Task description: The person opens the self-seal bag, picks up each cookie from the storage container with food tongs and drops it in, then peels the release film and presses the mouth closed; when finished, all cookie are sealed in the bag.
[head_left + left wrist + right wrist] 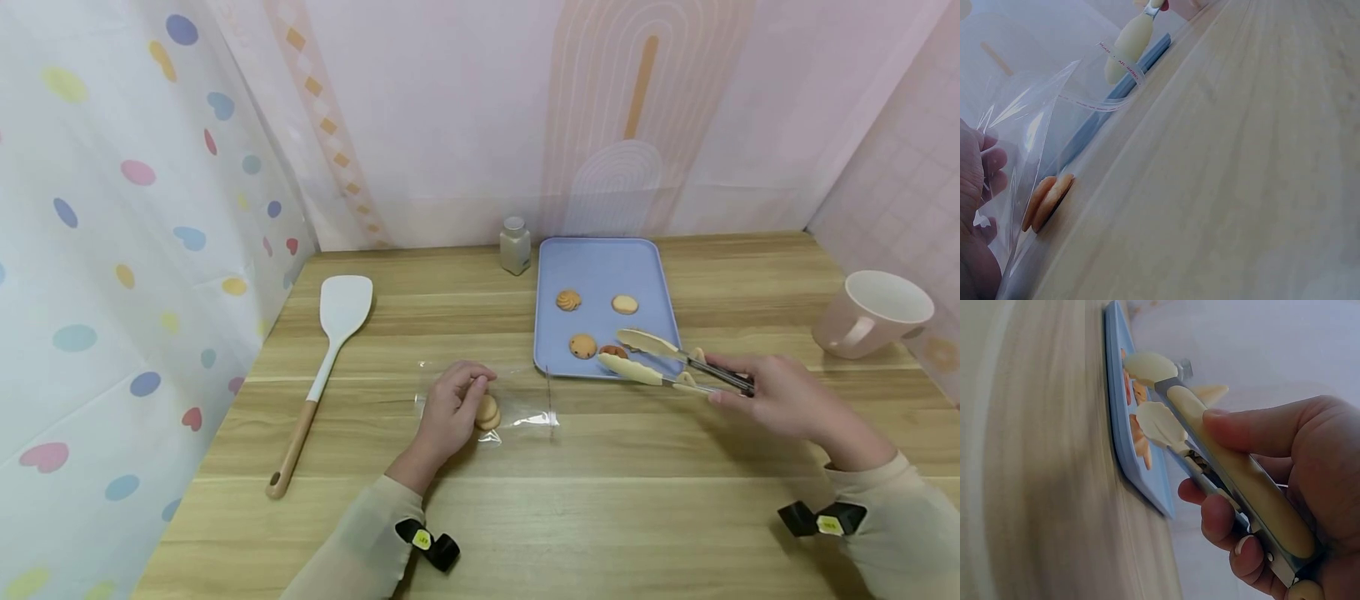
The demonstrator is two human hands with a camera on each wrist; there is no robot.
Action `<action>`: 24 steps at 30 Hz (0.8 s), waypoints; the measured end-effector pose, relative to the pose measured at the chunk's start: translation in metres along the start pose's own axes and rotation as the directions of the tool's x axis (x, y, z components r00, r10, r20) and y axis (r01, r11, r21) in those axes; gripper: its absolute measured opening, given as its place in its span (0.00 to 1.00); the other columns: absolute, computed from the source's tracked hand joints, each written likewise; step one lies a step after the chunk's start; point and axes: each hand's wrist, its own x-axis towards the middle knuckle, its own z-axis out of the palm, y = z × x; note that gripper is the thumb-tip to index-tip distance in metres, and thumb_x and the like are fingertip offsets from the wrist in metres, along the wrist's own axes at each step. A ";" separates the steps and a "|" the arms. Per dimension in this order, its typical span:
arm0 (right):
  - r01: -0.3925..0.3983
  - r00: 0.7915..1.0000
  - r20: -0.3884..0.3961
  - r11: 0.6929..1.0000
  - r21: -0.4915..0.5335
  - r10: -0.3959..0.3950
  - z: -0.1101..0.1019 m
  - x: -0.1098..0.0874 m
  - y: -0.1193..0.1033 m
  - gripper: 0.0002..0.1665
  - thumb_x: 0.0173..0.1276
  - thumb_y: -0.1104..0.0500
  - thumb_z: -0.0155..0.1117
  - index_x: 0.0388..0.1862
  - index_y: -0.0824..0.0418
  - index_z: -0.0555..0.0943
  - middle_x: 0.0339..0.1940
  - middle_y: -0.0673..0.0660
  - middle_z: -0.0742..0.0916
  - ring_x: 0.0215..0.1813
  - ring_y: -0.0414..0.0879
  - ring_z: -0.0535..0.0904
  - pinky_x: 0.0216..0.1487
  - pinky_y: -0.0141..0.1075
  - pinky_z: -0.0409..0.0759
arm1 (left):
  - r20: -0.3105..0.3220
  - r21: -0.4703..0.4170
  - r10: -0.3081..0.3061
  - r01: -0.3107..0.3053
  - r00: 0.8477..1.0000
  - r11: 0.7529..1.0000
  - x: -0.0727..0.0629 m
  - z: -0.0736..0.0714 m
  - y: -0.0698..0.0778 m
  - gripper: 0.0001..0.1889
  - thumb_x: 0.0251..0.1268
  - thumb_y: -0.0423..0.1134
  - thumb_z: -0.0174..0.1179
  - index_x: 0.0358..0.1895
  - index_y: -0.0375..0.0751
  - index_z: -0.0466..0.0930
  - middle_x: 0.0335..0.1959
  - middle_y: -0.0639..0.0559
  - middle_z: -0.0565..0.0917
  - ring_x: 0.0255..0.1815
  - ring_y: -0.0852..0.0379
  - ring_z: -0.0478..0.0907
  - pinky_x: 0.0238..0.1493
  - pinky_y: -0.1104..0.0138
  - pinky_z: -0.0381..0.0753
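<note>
My left hand pinches the upper edge of a clear plastic bag lying on the table. Two round cookies sit stacked inside the bag, beside the thumb. In the left wrist view, the bag's flap stands up with a printed strip along it. My right hand grips cream-tipped tongs, their jaws spread over the near right part of a blue tray. Between the tips lies a reddish-brown cookie, partly covered. A speckled round cookie is just left of it.
Farther back on the tray are a swirled cookie and a pale oval cookie. A small jar stands behind, left of the tray. A white spatula with a wooden handle lies at left; a pink mug stands at right.
</note>
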 end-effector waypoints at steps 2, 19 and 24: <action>0.003 1.000 0.012 1.000 -0.008 -0.002 0.000 0.004 -0.001 0.31 0.64 0.50 0.68 0.62 0.63 0.76 0.11 0.42 0.62 0.11 0.35 0.57 0.15 0.31 0.63 | -0.005 0.000 0.007 -0.007 1.000 1.000 0.000 0.000 -0.001 0.06 0.68 0.27 0.54 0.38 0.34 0.82 0.38 0.50 0.83 0.42 0.53 0.79 0.48 0.61 0.76; 0.062 0.998 0.038 0.996 -0.071 -0.059 0.001 0.015 -0.013 0.29 0.65 0.53 0.67 0.61 0.65 0.77 0.09 0.42 0.63 0.12 0.35 0.57 0.18 0.32 0.62 | 0.002 0.004 -0.010 0.010 1.000 1.000 -0.001 -0.001 0.001 0.06 0.68 0.26 0.54 0.37 0.33 0.82 0.38 0.49 0.83 0.43 0.53 0.79 0.49 0.60 0.76; 0.061 0.998 0.012 0.998 -0.024 -0.061 0.002 0.012 -0.011 0.29 0.65 0.51 0.67 0.62 0.63 0.77 0.09 0.41 0.61 0.11 0.34 0.56 0.16 0.31 0.63 | -0.012 0.004 -0.004 0.004 1.000 1.000 -0.001 0.000 0.000 0.07 0.66 0.24 0.55 0.37 0.35 0.82 0.38 0.47 0.83 0.43 0.49 0.79 0.48 0.59 0.77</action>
